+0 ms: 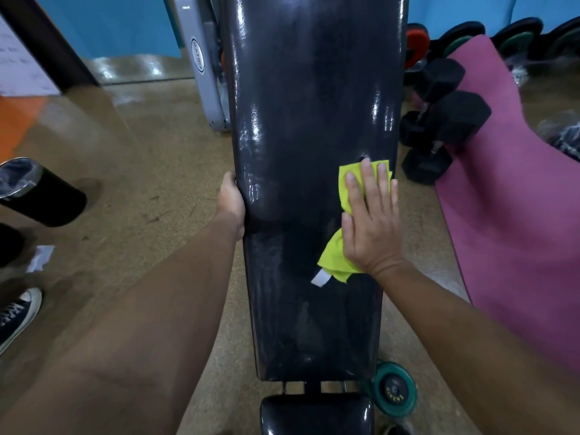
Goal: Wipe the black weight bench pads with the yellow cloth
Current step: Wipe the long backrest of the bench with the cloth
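The long black back pad (301,120) of the weight bench runs away from me up the middle of the view. A small black seat pad (317,414) sits at the bottom edge. The yellow cloth (345,186) lies flat on the right side of the back pad, a white tag poking out at its near end. My right hand (370,221) presses palm-down on the cloth with fingers spread. My left hand (231,204) grips the pad's left edge, fingers curled around it.
Black hex dumbbells (439,120) and a pink mat (508,199) lie right of the bench. A green weight plate (394,389) rests by the seat. A black cylinder (37,191) and a shoe (18,312) are at the left. A grey machine frame (204,67) stands behind.
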The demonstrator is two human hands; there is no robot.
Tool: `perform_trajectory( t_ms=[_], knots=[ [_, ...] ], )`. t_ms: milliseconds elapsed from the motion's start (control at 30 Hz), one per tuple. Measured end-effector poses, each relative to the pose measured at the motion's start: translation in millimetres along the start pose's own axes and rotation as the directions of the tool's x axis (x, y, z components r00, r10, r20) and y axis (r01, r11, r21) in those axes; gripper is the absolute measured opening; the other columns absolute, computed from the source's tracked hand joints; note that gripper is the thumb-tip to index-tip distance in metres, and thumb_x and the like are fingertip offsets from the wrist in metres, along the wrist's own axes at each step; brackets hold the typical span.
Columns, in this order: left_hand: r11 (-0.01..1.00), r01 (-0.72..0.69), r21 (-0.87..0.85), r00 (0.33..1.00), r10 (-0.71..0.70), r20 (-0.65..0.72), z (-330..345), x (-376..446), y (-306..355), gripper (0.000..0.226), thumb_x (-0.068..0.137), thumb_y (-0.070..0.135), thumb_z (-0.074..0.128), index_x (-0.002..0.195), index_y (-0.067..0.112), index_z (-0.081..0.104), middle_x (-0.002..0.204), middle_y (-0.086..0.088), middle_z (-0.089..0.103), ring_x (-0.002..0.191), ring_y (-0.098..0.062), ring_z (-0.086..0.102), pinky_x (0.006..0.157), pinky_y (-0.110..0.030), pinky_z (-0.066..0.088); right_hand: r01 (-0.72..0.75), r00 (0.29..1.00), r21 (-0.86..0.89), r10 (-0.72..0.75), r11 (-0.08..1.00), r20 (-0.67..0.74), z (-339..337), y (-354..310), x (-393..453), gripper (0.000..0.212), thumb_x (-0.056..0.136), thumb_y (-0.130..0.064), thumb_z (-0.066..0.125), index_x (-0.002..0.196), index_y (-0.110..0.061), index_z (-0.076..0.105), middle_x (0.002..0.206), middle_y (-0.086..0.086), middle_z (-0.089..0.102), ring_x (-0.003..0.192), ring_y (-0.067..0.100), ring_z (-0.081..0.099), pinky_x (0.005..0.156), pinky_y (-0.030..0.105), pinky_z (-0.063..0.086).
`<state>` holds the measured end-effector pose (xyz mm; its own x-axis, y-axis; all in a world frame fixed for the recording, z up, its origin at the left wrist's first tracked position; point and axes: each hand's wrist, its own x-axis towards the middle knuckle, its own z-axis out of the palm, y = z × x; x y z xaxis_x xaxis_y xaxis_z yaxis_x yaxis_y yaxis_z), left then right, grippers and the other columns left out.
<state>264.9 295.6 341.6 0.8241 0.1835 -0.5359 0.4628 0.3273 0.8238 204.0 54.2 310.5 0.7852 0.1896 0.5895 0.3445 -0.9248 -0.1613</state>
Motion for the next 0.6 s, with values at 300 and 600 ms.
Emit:
perform_trajectory(
  t_ms=[300,600],
  knots=[
    [1.000,0.023,0.003,1.000,-0.023,-0.008,1,-5,2,0.056,0.106,0.047,0.029,0.089,0.020,0.075,0.084,-0.002,0.080,0.080,-0.018,0.074,0.076,-0.029,0.061,-0.153,0.988,0.216,0.153,0.964,0.015,-1,-25,-11,0.046,0.099,-0.034,0.045,0.133,-0.005,0.055,0.167,0.027,0.017,0.158,0.040,0.011,0.129,0.056,0.008],
    [1.000,0.005,0.016,1.000,-0.005,-0.024,1,-5,3,0.055,0.107,0.048,0.031,0.102,0.018,0.077,0.100,-0.005,0.080,0.096,-0.022,0.075,0.091,-0.035,0.061,-0.071,0.997,0.056,0.070,0.996,0.028,4,-31,-10,0.060,0.105,-0.032,0.032,0.161,-0.008,0.028,0.169,0.023,0.015,0.158,0.039,0.008,0.129,0.055,0.003]
  ],
)
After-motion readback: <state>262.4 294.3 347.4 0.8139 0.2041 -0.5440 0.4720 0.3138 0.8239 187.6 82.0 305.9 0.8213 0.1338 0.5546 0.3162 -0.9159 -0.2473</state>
